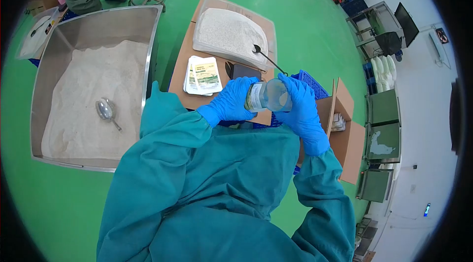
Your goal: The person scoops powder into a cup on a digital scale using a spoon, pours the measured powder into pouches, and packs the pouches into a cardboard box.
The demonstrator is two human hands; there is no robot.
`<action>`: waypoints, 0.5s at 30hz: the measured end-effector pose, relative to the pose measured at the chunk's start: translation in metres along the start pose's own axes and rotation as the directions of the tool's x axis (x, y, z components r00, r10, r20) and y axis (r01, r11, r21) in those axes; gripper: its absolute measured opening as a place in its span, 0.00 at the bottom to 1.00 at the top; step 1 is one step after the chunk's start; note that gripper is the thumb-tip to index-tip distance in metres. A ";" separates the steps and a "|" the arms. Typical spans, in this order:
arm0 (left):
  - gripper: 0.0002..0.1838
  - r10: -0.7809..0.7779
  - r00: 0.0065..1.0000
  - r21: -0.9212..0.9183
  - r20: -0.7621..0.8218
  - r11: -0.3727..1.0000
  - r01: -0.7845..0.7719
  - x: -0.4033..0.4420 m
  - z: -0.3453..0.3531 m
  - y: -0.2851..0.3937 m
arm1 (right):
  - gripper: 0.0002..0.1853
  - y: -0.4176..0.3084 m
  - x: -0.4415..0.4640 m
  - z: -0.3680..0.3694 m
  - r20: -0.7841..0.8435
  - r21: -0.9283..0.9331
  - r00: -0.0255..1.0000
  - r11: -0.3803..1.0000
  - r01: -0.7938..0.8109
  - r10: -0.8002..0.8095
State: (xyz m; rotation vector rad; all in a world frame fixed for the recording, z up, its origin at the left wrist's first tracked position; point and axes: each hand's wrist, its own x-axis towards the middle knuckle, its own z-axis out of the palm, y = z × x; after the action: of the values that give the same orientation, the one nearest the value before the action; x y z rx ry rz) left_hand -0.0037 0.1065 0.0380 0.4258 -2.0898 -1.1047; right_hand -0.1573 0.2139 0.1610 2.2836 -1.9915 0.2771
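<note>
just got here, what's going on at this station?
A person in blue gloves has a clear labelled container tipped on its side between both hands: the left hand grips the labelled end, the right hand the other. Just beyond, a clear plastic tub holds pale granular material, with a black spoon in it and printed packets lying nearby. To the left, a metal scoop lies on pale material in a big metal bin.

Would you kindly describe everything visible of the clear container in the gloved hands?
The container looks like clear plastic or glass, roughly cylindrical, with a pale label toward its left end. It is held sideways, left hand at the labelled part, right hand at the other end. Its contents are unclear.
</note>
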 end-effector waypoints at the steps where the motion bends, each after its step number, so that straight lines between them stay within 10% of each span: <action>1: 0.32 0.022 0.998 -0.007 -0.062 1.000 -0.023 -0.001 0.001 0.000 | 0.48 0.000 0.001 -0.001 0.016 -0.033 1.000 0.999 0.003 -0.002; 4: 0.37 -0.063 0.986 -0.044 0.154 0.997 0.070 0.005 -0.007 0.004 | 0.48 -0.003 0.007 -0.007 0.060 -0.111 0.998 0.994 0.023 -0.016; 15: 0.41 -0.002 0.996 0.003 -0.088 1.000 0.002 -0.006 0.011 -0.013 | 0.48 -0.017 0.028 -0.024 0.208 -0.313 0.976 0.942 0.124 -0.059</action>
State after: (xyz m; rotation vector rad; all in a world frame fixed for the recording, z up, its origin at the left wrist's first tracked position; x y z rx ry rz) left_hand -0.0086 0.1089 0.0206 0.4694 -2.0149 -1.0656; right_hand -0.1385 0.1942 0.1912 2.2499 -1.8370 -0.2773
